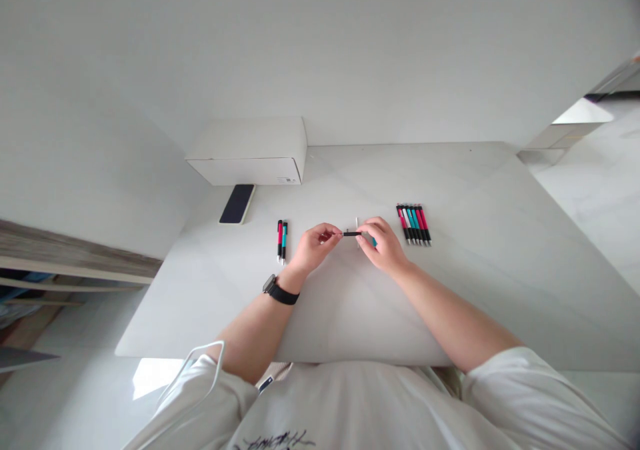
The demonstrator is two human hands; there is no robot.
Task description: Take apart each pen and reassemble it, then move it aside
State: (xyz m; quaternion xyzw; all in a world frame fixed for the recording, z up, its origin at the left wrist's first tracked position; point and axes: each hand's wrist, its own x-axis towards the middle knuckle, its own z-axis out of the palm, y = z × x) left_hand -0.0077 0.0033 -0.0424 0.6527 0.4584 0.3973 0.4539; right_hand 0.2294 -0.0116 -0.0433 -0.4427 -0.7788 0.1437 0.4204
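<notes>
Over the middle of the table, my left hand pinches one end of a short black pen grip section. Its other end sits between the closed fingertips of my right hand. A small metallic bit shows beside the black piece, too small to make out. A thin white stick like a pen refill pokes out behind the fingers. Part of a teal piece shows under my right hand; whether it is held or lying there I cannot tell.
Left of my hands lie a red pen and a teal pen. To the right is a row of several red, white and teal pens. A phone lies before a white box on the white table.
</notes>
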